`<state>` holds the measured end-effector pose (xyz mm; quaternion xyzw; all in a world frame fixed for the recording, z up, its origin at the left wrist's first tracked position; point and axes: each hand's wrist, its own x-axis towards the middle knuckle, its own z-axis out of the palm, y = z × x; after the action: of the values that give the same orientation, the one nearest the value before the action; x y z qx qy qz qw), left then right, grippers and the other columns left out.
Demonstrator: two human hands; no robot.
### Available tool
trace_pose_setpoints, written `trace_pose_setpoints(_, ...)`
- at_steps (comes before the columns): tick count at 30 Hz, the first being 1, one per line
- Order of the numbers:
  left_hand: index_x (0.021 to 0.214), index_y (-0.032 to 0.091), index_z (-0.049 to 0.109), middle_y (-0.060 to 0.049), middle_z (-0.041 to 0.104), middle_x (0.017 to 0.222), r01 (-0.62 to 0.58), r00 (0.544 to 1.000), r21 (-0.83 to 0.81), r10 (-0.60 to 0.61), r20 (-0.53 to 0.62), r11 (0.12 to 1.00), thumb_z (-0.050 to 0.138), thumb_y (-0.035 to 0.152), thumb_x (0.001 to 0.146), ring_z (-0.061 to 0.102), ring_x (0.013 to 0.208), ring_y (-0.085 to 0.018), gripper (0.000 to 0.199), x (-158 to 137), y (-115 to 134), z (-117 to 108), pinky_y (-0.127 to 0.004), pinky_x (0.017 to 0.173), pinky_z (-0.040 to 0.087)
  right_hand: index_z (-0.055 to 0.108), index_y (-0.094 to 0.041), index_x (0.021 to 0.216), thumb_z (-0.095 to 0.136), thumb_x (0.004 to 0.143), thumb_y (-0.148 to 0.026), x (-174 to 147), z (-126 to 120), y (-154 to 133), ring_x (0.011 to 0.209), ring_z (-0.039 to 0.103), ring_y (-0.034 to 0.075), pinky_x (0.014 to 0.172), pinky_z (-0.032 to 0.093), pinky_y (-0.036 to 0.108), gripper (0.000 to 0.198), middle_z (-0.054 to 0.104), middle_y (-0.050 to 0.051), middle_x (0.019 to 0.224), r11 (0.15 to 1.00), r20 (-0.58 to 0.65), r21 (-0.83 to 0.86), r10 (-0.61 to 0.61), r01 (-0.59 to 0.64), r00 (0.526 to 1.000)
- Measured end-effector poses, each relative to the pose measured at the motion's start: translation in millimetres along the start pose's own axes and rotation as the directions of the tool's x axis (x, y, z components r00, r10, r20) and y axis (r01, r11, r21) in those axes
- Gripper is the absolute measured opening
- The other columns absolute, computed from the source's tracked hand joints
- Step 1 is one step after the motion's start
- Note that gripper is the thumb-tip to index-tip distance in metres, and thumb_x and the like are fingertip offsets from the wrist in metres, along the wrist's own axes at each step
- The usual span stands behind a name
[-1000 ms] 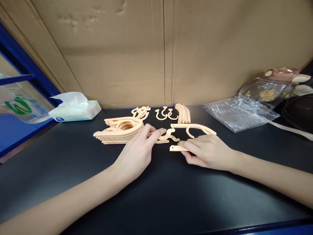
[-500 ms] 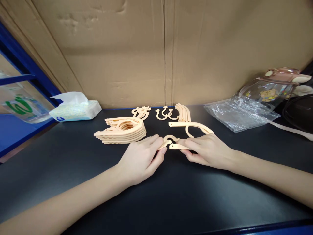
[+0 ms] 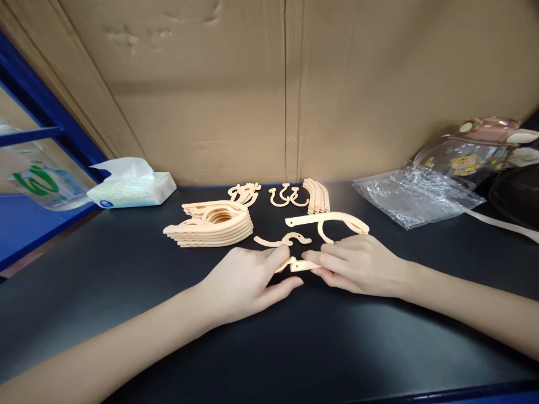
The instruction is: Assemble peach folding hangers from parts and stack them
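Note:
My left hand [image 3: 248, 283] is closed around a small cream plastic piece [image 3: 283, 266], mostly hidden by the fingers; it looks like a hanger hook. Its thumb sticks out to the right. My right hand [image 3: 357, 264] grips a cream folding hanger body [image 3: 302, 265], whose near arm points left at the small piece. The body's other arm [image 3: 324, 217] reaches out beyond the hand, with a curved strip under it. Just past my fingertips lies a loose hanger hook [image 3: 272, 242] on the black table.
A stack of folded hanger bodies [image 3: 210, 230] sits left of centre. Behind are loose hooks [image 3: 244, 194], more hooks [image 3: 278, 197] and a bundle of hanger arms [image 3: 316, 195]. A tissue pack [image 3: 143, 191] stands left; a clear plastic bag [image 3: 412, 196] and transparent bottle [image 3: 463, 163] are right.
Both hands have come slightly nearer to me with the pieces. The loose hook behind the fingers now shows fully, and my left thumb has stretched out to the right.

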<state>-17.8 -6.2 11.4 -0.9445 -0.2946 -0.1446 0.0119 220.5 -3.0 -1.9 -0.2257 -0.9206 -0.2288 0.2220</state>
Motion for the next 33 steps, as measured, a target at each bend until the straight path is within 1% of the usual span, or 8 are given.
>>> trace_pose_setpoints(2,0.082,0.019,0.039,0.003,0.056,0.059,-0.017,0.999,0.07,0.019,-0.026,0.997,0.034,0.045,0.097,0.053,0.046,-0.014,0.03,-0.3,-0.4,1.6,-0.022,0.043,0.027,0.062,-0.017,0.102,0.041,0.095,-0.028,-0.8,-0.1,0.0,0.048,0.052,0.009,0.049,0.034,0.025,0.024,0.059,-0.004,0.063,1.0,0.001,0.011,-0.014,0.014,1.0)
trace_pose_setpoints(7,0.081,0.018,0.039,0.002,0.057,0.056,-0.068,0.997,0.202,0.075,-0.024,0.977,0.023,0.04,0.101,0.055,0.043,-0.015,0.033,-0.6,-0.7,2.8,-0.023,0.04,0.025,0.062,-0.011,0.105,0.039,0.097,-0.027,-1.7,-1.0,0.2,0.055,0.058,0.01,0.052,0.04,0.025,0.029,0.065,0.0,0.071,0.998,0.008,0.059,-0.031,0.03,0.999)
trace_pose_setpoints(9,0.08,0.018,0.039,0.002,0.055,0.054,-0.088,0.995,0.26,0.098,-0.028,0.962,0.022,0.039,0.101,0.054,0.042,-0.015,0.034,-0.5,0.0,2.1,-0.024,0.039,0.024,0.062,-0.012,0.103,0.037,0.098,-0.027,-1.3,-1.4,0.1,0.053,0.056,0.01,0.051,0.039,0.025,0.03,0.064,0.0,0.07,0.997,0.02,0.066,-0.04,0.038,0.999)
trace_pose_setpoints(12,0.077,0.018,0.038,0.002,0.054,0.055,-0.112,0.992,0.295,0.123,-0.019,0.949,0.021,0.036,0.101,0.054,0.042,-0.014,0.034,0.1,1.2,1.2,-0.025,0.04,0.024,0.062,-0.014,0.099,0.036,0.098,-0.029,-0.7,-1.5,-0.3,0.049,0.053,0.01,0.048,0.035,0.026,0.03,0.06,-0.002,0.065,0.998,0.028,0.06,-0.037,0.035,0.999)
trace_pose_setpoints(18,0.077,0.018,0.038,0.002,0.055,0.06,-0.143,0.989,0.343,0.143,0.026,0.928,0.025,0.033,0.101,0.057,0.047,-0.015,0.032,-0.1,-1.1,2.7,-0.025,0.042,0.026,0.06,-0.015,0.098,0.033,0.099,-0.031,-1.6,0.4,-0.5,0.049,0.052,0.01,0.048,0.033,0.026,0.032,0.06,-0.002,0.065,0.997,0.081,0.083,-0.008,0.002,0.997)
trace_pose_setpoints(24,0.077,0.018,0.039,0.002,0.054,0.059,-0.153,0.987,0.43,0.157,0.025,0.89,0.027,0.034,0.101,0.056,0.046,-0.014,0.031,0.9,-3.9,3.5,-0.027,0.041,0.025,0.06,-0.016,0.094,0.031,0.1,-0.032,-2.9,0.7,-0.7,0.052,0.055,0.009,0.05,0.032,0.026,0.033,0.063,-0.001,0.067,0.986,0.161,0.153,0.034,-0.059,0.986)
trace_pose_setpoints(30,0.076,0.017,0.042,0.0,0.051,0.062,-0.212,0.97,0.591,0.239,0.033,0.779,0.032,0.031,0.099,0.051,0.047,-0.015,0.029,-1.1,2.6,-1.9,-0.029,0.044,0.027,0.06,-0.016,0.096,0.026,0.101,-0.032,-2.9,-1.1,-1.9,0.054,0.057,0.01,0.05,0.031,0.026,0.038,0.064,0.0,0.07,0.982,0.218,0.175,0.034,-0.073,0.975)
trace_pose_setpoints(33,0.076,0.017,0.043,0.0,0.052,0.063,-0.19,0.973,0.56,0.232,-0.003,0.806,0.033,0.031,0.099,0.051,0.049,-0.015,0.028,-2.1,4.8,-3.5,-0.028,0.046,0.028,0.059,-0.016,0.096,0.025,0.101,-0.032,-2.2,-1.6,-1.7,0.054,0.057,0.009,0.05,0.031,0.025,0.039,0.064,-0.001,0.071,0.978,0.21,0.198,0.025,-0.068,0.977)
